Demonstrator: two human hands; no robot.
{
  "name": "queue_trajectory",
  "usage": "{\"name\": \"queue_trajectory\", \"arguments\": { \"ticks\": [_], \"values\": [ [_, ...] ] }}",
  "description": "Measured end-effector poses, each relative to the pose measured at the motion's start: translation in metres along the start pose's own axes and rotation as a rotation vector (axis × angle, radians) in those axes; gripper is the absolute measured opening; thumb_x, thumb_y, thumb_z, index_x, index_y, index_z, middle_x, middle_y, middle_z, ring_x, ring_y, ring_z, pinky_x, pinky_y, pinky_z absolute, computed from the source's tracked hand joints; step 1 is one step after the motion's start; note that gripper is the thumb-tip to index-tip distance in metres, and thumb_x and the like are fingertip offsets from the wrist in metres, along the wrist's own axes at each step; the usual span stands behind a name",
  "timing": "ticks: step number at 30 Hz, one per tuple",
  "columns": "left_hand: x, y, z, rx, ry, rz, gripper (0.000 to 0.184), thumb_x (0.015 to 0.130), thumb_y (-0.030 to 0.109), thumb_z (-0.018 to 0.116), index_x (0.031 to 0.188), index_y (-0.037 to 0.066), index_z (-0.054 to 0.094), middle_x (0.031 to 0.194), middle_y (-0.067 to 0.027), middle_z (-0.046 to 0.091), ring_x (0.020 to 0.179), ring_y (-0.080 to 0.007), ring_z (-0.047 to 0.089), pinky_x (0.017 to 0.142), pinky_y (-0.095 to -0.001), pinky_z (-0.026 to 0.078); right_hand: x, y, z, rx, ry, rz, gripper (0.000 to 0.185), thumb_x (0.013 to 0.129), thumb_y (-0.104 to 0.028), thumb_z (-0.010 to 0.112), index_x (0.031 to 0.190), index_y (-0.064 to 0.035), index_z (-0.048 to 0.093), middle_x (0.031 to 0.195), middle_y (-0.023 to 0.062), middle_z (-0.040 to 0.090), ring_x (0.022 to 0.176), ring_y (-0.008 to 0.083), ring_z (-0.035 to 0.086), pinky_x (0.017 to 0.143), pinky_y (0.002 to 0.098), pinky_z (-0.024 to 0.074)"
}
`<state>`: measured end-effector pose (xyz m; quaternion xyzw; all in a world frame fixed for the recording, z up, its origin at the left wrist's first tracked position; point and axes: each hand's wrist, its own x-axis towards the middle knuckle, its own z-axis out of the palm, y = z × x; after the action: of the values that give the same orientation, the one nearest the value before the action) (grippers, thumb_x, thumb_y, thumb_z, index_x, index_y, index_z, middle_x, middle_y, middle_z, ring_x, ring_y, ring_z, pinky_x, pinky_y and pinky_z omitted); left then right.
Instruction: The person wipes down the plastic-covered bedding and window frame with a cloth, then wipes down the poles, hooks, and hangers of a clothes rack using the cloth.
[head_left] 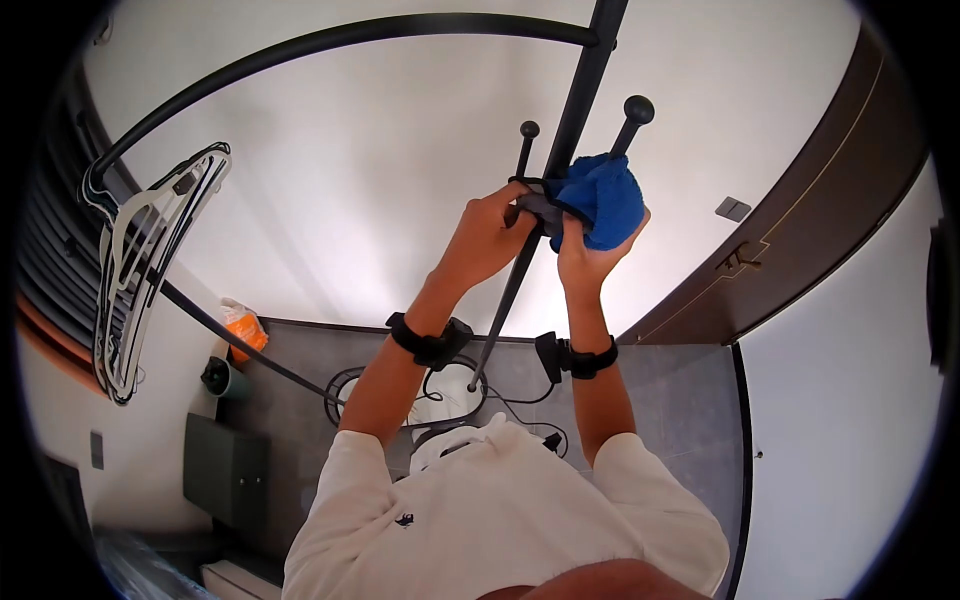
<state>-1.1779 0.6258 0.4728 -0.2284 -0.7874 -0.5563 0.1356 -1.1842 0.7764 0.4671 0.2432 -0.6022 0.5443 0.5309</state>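
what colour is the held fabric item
The fabric item is mostly blue, with grey and black; see head view.

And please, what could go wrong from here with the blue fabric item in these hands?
The blue fabric item, gripped by left hand and right hand, might snag on the knobbed peg right beside it.
A pull on the black pole could shake the joined curved rail and set the hangers swinging.
The thin black cable below the arms might catch on something.

Blue cloth (608,205) partly hides the right hand (590,262).
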Motion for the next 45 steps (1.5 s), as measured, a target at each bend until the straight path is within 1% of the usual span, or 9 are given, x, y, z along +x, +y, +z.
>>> {"name": "queue_trajectory", "arguments": {
  "ticks": [3,11,16,22,26,30,34,40,45],
  "values": [
    [0.016,0.048,-0.027,-0.183,0.017,0.074,0.017,0.093,0.009,0.052,0.105,0.001,0.06,0.06,0.0017,0.05,0.055,-0.0048,0.041,0.053,-0.0231,0.033,0.029,-0.007,0.007,0.013,0.009,-0.163,0.059,0.069,0.0,0.07,0.122,0.0016,0.042,0.116,0.0128,0.053,0.108,0.021,0.053,0.099,0.0367,0.0389],
    [0.027,0.067,-0.006,-0.02,0.194,0.489,0.037,0.099,0.034,0.05,0.114,0.0,0.052,0.095,-0.0107,0.049,0.083,-0.0197,0.049,0.076,-0.0325,0.041,0.079,-0.038,0.021,0.331,0.056,0.168,0.035,0.083,-0.013,0.072,0.113,-0.0008,0.057,0.097,0.0056,0.064,0.091,0.0136,0.06,0.088,0.0274,0.0447],
    [0.018,0.045,0.013,-0.036,0.175,0.406,0.033,0.097,0.03,0.053,0.109,-0.001,0.05,0.092,-0.0106,0.049,0.08,-0.0181,0.05,0.071,-0.0315,0.043,0.054,-0.021,0.021,0.327,0.11,0.13,0.033,0.082,-0.008,0.07,0.112,0.0008,0.058,0.095,0.0061,0.064,0.089,0.0145,0.06,0.086,0.0281,0.0453],
    [-0.014,-0.004,0.026,-0.025,0.21,0.265,0.024,0.097,0.021,0.052,0.107,-0.001,0.049,0.08,-0.0069,0.055,0.07,-0.0143,0.05,0.066,-0.0289,0.043,-0.011,0.037,0.005,-0.169,-0.206,-0.335,0.037,0.081,-0.006,0.067,0.114,0.0033,0.054,0.108,0.0119,0.06,0.092,0.0207,0.059,0.086,0.0324,0.0426],
    [-0.028,-0.024,0.029,-0.189,0.16,0.037,0.014,0.099,0.013,0.047,0.102,-0.001,0.048,0.072,-0.0065,0.055,0.065,-0.0111,0.049,0.066,-0.0246,0.043,-0.052,0.048,0.013,-0.169,0.014,-0.13,0.066,0.072,-0.012,0.075,0.125,-0.0009,0.038,0.117,0.017,0.044,0.103,0.0267,0.052,0.092,0.0366,0.0402],
    [-0.065,-0.119,0.032,-0.633,0.23,-0.16,0.012,0.1,0.016,0.049,0.098,0.004,0.051,0.082,-0.0023,0.056,0.076,-0.008,0.048,0.069,-0.0238,0.04,-0.11,0.08,-0.009,-0.138,-0.36,0.03,0.082,0.061,-0.02,0.082,0.127,-0.0035,0.035,0.12,0.0198,0.04,0.115,0.0361,0.042,0.092,0.047,0.0402],
    [-0.05,-0.116,0.023,-0.532,0.359,-0.335,0.016,0.102,0.021,0.045,0.101,0.005,0.049,0.081,0.0011,0.05,0.073,-0.006,0.041,0.068,-0.0217,0.036,-0.099,0.064,-0.018,-0.099,-0.466,0.146,0.079,0.066,-0.023,0.08,0.127,-0.0034,0.034,0.122,0.0205,0.038,0.113,0.036,0.044,0.09,0.0451,0.0423],
    [0.057,-0.073,-0.015,-0.668,0.442,-0.073,0.015,0.099,0.018,0.045,0.106,0.005,0.042,0.094,-0.0074,0.057,0.081,-0.0117,0.061,0.067,-0.0245,0.053,-0.055,0.036,-0.016,-0.158,-0.315,-0.043,0.077,0.07,-0.026,0.079,0.128,-0.0025,0.034,0.121,0.0179,0.038,0.11,0.0297,0.042,0.084,0.0395,0.04],
    [0.117,-0.032,0.002,-0.661,0.221,0.174,0.024,0.102,0.027,0.039,0.117,0.008,0.041,0.092,-0.0059,0.058,0.074,-0.0113,0.062,0.061,-0.0224,0.054,-0.025,0.034,0.002,-0.15,-0.195,0.328,0.071,0.079,-0.023,0.076,0.13,-0.0017,0.032,0.12,0.0154,0.043,0.109,0.0248,0.046,0.089,0.0384,0.04]
  ]
}}
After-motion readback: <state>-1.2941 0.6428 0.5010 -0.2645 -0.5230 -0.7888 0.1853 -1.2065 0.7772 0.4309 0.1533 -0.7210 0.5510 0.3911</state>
